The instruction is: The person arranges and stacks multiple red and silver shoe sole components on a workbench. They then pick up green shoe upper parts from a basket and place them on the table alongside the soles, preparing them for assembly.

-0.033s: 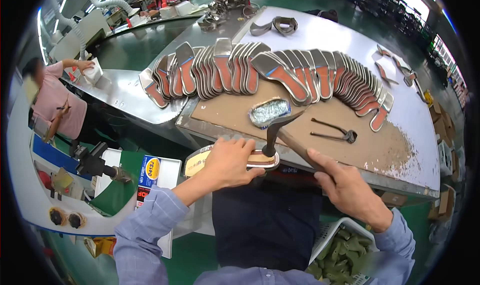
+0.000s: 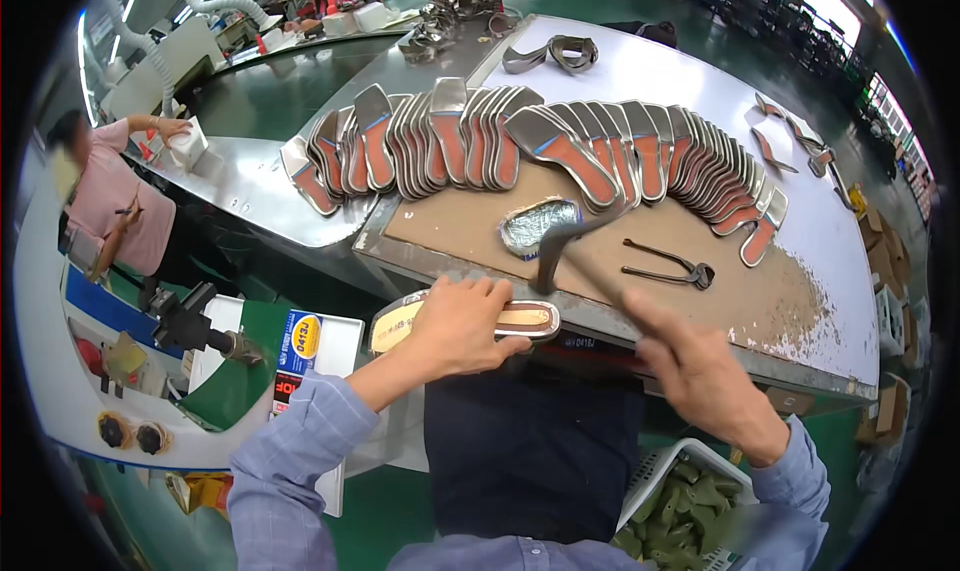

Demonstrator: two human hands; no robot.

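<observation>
Under my left hand [image 2: 462, 326] lies a shoe last with an insole on it [image 2: 530, 319], sole side up, at the table's near edge. My fingers wrap over its middle and hide that part. Its pale wide end shows to the left, and a brown strip with a light rim to the right. My right hand [image 2: 700, 371] is closed round the wooden handle of a shoemaker's hammer [image 2: 551, 256]. The dark, curved hammer head hangs just above the brown end, blurred by motion. Beyond it on the brown board sit a foil-wrapped block [image 2: 540, 227] and metal pincers [image 2: 688, 273].
A long curved row of overlapping grey and reddish insoles [image 2: 575, 166] spans the table [image 2: 845, 341]. A white basket [image 2: 640, 506] of green pieces stands low right. A machine with a clamp [image 2: 200, 326] is at left. A co-worker in pink [image 2: 125, 206] stands far left.
The hammer head has risen off the brown end of the last, and my right hand has shifted slightly with it. My left hand keeps its hold.
</observation>
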